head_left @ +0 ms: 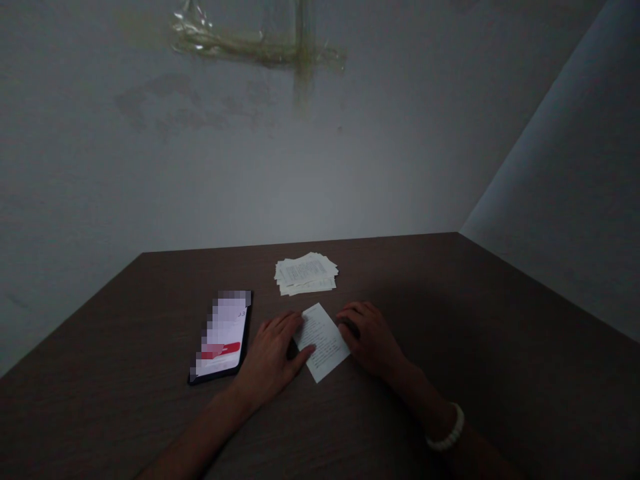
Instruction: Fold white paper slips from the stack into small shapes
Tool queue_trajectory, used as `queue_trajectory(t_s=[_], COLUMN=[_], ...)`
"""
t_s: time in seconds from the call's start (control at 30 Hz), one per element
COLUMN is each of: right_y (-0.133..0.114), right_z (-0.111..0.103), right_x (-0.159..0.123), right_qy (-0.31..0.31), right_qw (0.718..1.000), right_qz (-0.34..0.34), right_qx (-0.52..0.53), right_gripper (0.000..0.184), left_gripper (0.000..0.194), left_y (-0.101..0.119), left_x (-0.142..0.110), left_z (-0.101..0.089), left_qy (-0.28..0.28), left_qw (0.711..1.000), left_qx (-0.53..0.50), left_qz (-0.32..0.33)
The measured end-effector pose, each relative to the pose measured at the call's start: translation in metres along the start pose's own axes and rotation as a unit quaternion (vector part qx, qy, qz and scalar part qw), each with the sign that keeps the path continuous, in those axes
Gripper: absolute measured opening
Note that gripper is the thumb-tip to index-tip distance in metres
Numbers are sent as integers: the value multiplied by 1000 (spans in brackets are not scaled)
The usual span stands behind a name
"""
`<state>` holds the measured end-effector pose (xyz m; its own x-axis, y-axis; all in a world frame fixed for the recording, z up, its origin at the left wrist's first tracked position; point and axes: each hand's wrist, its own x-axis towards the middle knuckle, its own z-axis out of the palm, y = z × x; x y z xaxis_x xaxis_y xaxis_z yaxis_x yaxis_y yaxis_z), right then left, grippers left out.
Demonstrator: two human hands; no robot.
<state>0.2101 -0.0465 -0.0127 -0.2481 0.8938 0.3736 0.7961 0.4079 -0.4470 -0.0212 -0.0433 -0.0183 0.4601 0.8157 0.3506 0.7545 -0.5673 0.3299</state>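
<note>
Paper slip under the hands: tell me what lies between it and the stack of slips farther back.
Nothing. In the head view, only bare dark table separates the paper slip, touched by the left hand and right hand, from the stack of slips.

Dark wooden table (500, 347), phone (223, 335), paper stack (305, 273), single printed slip (323, 341)

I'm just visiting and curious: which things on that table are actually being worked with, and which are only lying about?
In use: paper slip, touched by left hand and right hand; probably the paper stack behind.
Lying about: phone, screen lit; tape on the wall; bracelet, merely worn.
</note>
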Motion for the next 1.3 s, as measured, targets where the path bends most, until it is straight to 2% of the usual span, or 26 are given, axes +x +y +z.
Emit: queue_trajectory(t_s=[0.3,0.47,0.83,0.93,1.07,1.3], right_y=[-1,-4,0,-2,-2,-1], right_z=[1,-1,5,3,0,1], right_x=[-2,-2,2,3,4,6], right_qy=[0,8,42,38,13,37], right_qw=[1000,1000,992,991,972,953], right_qz=[6,10,-7,36,130,161], right_qx=[2,8,115,125,193,255], right_gripper=[17,17,8,7,12,15], left_gripper=[51,49,56,57,52,47], left_y=[1,0,-1,-1,1,5], left_x=[0,-1,-4,-3,1,6], left_z=[-3,-4,-4,-4,-8,-16], left_qy=[-25,-25,-30,12,36,65], left_qw=[999,997,996,996,987,953], left_qx=[-32,-66,-86,-85,-144,-255], left_qz=[-30,-23,-5,-6,-69,-149])
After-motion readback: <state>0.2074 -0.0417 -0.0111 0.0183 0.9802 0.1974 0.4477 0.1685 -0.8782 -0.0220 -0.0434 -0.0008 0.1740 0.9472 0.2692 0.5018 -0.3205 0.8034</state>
